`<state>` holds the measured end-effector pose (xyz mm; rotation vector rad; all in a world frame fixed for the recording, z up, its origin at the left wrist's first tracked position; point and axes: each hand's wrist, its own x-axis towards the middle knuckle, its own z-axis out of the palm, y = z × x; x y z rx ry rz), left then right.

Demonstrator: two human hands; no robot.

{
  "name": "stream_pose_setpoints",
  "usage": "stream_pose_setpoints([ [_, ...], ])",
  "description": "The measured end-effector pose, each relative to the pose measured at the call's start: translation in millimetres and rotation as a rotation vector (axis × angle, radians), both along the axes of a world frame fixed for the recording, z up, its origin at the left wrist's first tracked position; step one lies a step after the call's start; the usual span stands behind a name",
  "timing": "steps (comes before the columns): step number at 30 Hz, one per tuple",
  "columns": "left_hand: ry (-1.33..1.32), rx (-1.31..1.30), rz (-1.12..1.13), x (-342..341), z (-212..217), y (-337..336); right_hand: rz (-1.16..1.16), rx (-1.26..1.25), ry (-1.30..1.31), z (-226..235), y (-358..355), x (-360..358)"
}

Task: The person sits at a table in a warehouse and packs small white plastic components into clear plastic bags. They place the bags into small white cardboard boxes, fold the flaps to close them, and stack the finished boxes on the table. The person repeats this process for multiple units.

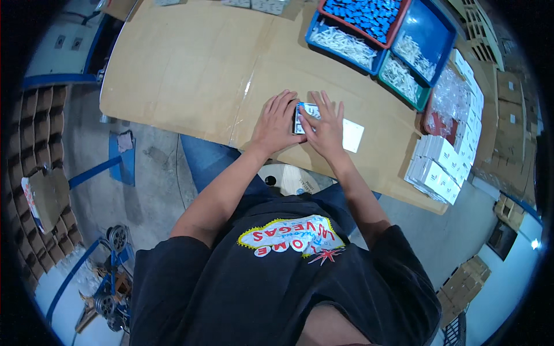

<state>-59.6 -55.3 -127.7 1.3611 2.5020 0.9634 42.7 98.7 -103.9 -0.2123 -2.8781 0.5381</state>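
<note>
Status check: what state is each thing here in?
Small rectangular pack: flat, partly covered
Left hand: outstretched, beside pack
Right hand: spread, partly over pack
White card: lying flat
Red tray: full of blue pieces
Right-hand blue tray: partly filled with white pieces
Green tray: holding white pieces
Clear plastic: crumpled
White cartons: stacked

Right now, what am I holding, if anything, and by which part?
Your left hand lies along the left side of a small blue-and-white box; your right hand covers its right side. Whether it's actually gripped cannot be told.
</note>
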Motion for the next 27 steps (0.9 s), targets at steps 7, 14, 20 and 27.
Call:
stream_pose_setpoints([
  [7,0.035,0.053,-0.002,1,2,5,-0.371,-0.213,0.118,-12,43,51],
  [14,0.027,0.042,-0.004,1,6,3,-0.657,-0.280,-0.134,3,61,100],
  [20,-0.437,0.222,-0.001,-5,7,1,-0.626,-1.072,0.103,3,64,98],
  [27,-1.247,0.484,-0.037,21,40,-8,-0.699,-1.703,0.437,23,64,94],
])
